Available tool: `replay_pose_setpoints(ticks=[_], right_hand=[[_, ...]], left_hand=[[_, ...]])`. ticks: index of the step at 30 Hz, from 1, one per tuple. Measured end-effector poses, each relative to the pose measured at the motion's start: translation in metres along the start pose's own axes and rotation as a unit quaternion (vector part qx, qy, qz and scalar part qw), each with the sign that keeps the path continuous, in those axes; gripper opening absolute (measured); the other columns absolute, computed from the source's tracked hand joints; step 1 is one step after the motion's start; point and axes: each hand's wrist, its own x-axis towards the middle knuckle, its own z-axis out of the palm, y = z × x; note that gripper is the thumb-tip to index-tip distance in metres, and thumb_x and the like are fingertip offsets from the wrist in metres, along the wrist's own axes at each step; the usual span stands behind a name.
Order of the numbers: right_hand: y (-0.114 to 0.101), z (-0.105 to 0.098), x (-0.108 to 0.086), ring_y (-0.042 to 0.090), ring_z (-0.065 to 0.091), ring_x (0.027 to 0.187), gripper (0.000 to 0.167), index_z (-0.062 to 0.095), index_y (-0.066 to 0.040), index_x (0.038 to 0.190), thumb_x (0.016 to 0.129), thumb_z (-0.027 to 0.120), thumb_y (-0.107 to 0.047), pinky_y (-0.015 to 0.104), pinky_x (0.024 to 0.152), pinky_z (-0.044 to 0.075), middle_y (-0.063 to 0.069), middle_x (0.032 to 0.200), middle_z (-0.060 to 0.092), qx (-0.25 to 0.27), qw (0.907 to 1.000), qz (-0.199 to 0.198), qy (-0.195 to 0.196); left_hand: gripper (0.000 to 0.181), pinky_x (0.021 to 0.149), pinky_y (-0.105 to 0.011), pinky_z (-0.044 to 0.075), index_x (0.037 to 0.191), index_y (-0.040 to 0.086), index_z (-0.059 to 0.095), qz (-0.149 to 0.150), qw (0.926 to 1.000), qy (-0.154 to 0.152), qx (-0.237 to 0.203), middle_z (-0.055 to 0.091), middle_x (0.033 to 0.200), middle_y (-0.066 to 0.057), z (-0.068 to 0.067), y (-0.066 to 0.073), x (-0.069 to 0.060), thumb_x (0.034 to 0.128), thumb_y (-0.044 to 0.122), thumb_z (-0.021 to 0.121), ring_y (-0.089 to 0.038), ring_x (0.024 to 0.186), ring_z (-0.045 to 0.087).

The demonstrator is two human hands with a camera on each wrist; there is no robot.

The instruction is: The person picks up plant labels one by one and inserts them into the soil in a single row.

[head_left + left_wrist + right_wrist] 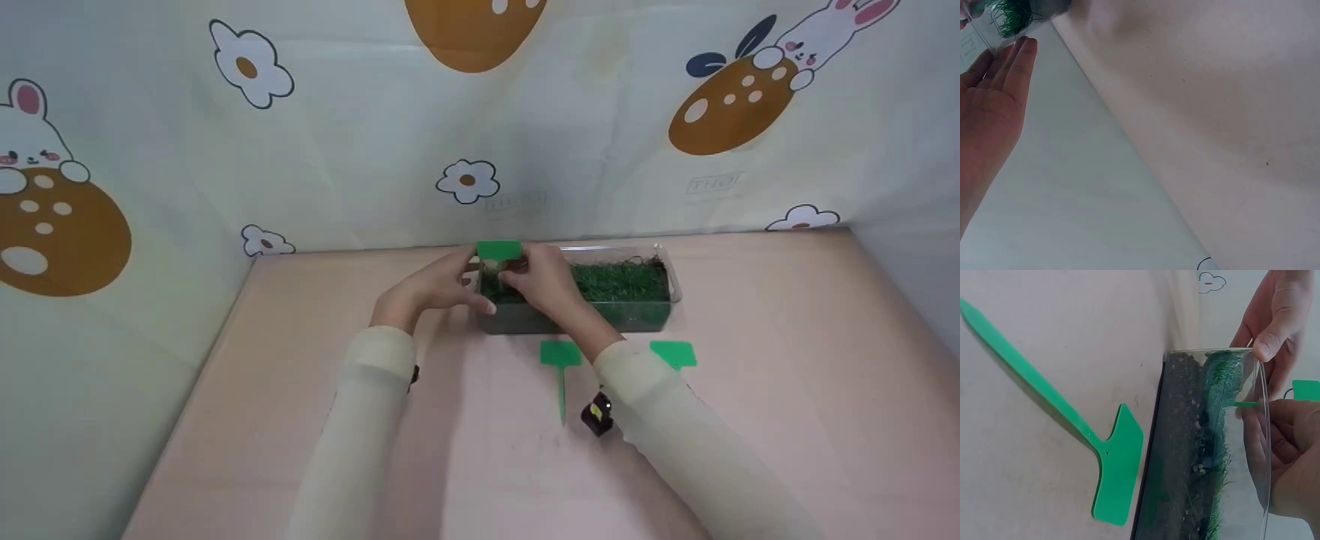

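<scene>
A clear rectangular planter box [637, 316] with dark soil and green grass [619, 281] stands toward the back of the table. My left hand [439, 283] holds its left end, with the thumb [1266, 346] on the front corner of the rim and long fingers [1021, 70] against the end wall. My right hand [547, 281] reaches over the front wall and pinches the thin stem of a green T-shaped plant label [499, 250], upright at the left end of the grass. The stem's lower tip is hidden. In the right wrist view the label's stem [1245, 404] meets the grass.
Another green plant label [561, 354] lies flat in front of the box, its pointed stem toward me. A further label [673, 353] is partly covered by my right sleeve. Behind the table [480, 465] hangs a patterned wall sheet [360, 150].
</scene>
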Motion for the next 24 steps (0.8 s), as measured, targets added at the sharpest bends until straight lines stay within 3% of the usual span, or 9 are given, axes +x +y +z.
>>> replay_pose_setpoints(ticks=[13, 24], right_hand=[[0.0022, 0.0032, 0.0049, 0.024, 0.068, 0.098, 0.014, 0.07, -0.006, 0.106, 0.093, 0.069, -0.011, 0.041, 0.093, 0.057, 0.01, 0.104, 0.073, -0.033, 0.999, 0.029, -0.012], [0.0033, 0.0055, 0.0061, 0.023, 0.064, 0.089, 0.008, 0.07, -0.006, 0.098, 0.093, 0.069, -0.012, 0.041, 0.087, 0.057, 0.011, 0.098, 0.072, -0.064, 0.997, 0.04, -0.019]], left_hand=[[0.105, 0.121, -0.042, 0.036, 0.158, 0.033, 0.021, 0.006, 0.9999, 0.006, -0.01, 0.021, 0.167, 0.004, 0.001, -0.0015, -0.0011, 0.0773, 0.012, 0.085, -0.028, 0.15, 0.034], [0.101, 0.121, -0.042, 0.036, 0.158, 0.028, 0.024, -0.008, 0.9999, 0.009, -0.012, 0.025, 0.166, 0.001, 0.0018, -0.0025, -0.0004, 0.0781, 0.015, 0.085, -0.028, 0.15, 0.033]])
